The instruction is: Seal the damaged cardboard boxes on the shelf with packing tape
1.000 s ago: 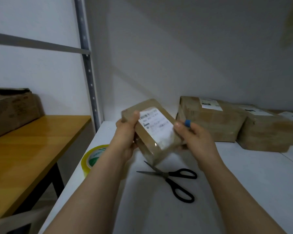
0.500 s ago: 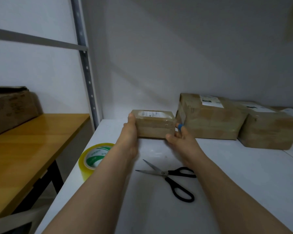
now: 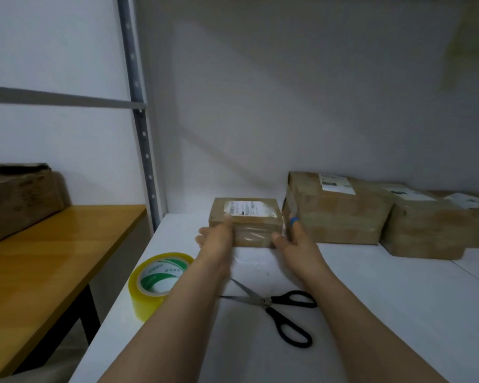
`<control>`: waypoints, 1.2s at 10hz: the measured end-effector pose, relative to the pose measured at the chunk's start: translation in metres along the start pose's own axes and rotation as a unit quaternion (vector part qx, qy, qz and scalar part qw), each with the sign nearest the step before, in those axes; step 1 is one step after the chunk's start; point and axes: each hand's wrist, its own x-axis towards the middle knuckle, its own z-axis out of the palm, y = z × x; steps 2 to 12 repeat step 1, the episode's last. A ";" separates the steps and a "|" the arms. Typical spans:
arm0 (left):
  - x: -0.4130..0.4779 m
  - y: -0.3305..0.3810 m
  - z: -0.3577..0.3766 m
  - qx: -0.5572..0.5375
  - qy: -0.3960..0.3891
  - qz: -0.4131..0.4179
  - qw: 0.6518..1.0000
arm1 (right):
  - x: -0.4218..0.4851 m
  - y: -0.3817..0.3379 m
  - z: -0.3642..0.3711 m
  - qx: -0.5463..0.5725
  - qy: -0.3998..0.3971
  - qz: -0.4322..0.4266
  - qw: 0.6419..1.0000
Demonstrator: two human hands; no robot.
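A small brown cardboard box with a white label and clear tape over it rests on the white shelf, pushed back beside a larger box. My left hand is blurred just in front of its left front corner, fingers spread and holding nothing. My right hand is at its right front corner with fingers apart, a blue-tipped finger next to the box's side. A yellow roll of packing tape stands at the shelf's left edge under my left forearm. Black-handled scissors lie open between my forearms.
A larger labelled box and two more boxes line the back right of the shelf. A metal shelf upright rises at the left. Beyond it a wooden table carries a worn box.
The small box went from tilted in both hands to lying flat at the back of the shelf. Both hands have loosened and drawn slightly back from it.
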 end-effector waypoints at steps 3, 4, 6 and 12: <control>-0.025 0.015 -0.007 0.031 -0.046 0.060 0.997 | -0.010 -0.023 -0.018 0.119 0.094 -0.051 0.987; -0.025 0.015 -0.007 0.031 -0.046 0.060 0.997 | -0.010 -0.023 -0.018 0.119 0.094 -0.051 0.987; -0.025 0.015 -0.007 0.031 -0.046 0.060 0.997 | -0.010 -0.023 -0.018 0.119 0.094 -0.051 0.987; -0.025 0.015 -0.007 0.031 -0.046 0.060 0.997 | -0.010 -0.023 -0.018 0.119 0.094 -0.051 0.987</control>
